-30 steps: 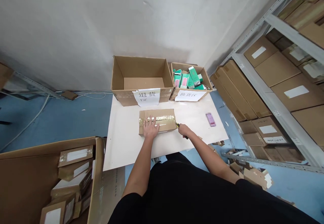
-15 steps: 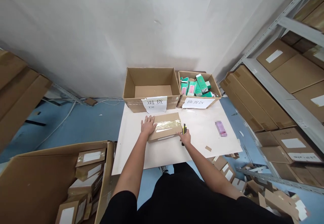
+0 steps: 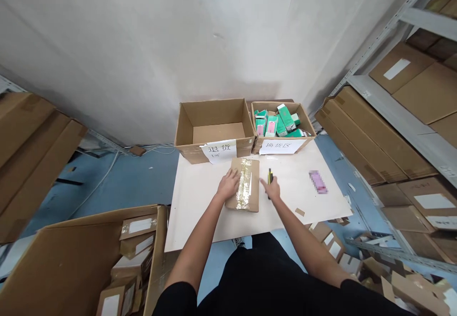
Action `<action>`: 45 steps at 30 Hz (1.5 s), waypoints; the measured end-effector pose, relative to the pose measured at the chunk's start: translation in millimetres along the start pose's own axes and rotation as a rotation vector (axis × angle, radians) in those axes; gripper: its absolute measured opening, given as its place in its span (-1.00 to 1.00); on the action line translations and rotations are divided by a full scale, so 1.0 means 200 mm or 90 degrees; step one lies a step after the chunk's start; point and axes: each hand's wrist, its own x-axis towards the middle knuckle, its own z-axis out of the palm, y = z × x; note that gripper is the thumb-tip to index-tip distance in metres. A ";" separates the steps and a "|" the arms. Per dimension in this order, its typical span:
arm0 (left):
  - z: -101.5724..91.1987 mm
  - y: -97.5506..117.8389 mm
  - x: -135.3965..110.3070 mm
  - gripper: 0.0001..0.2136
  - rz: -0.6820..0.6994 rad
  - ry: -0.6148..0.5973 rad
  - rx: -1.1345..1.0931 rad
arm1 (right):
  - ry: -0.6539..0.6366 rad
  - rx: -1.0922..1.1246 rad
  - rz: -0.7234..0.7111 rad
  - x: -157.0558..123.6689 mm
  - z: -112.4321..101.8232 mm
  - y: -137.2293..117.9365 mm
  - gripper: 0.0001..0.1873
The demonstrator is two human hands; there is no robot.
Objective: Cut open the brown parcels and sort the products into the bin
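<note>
A cardboard box [image 3: 253, 197] sealed with shiny clear tape lies on the white table, its long side running away from me. My left hand [image 3: 229, 184] rests on the box's left part with the fingers laid flat across the top. Just right of the box, my right hand [image 3: 272, 188] is closed around a black and yellow utility knife [image 3: 270, 177]. The thumb of that hand points at the box's right edge; whether it touches cannot be made out. Whether the blade is out is too small to see.
Behind the box stand an open carton [image 3: 214, 133] with a paper sign and a carton of green packets [image 3: 285, 116]. A blurred pink item [image 3: 318, 182] and a cardboard scrap [image 3: 300, 212] lie on the table [image 3: 193, 202]. A large carton [image 3: 64, 259] of parcels is at left, shelving [image 3: 403, 106] at right.
The taped box has turned about a quarter turn, from lying sideways to pointing away from me. My right hand has come off its right end, still with the knife. The view has shifted slightly.
</note>
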 end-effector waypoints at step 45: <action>0.39 0.06 -0.08 0.07 -0.057 0.051 0.011 | -0.109 -0.314 -0.118 -0.10 -0.06 -0.18 -0.67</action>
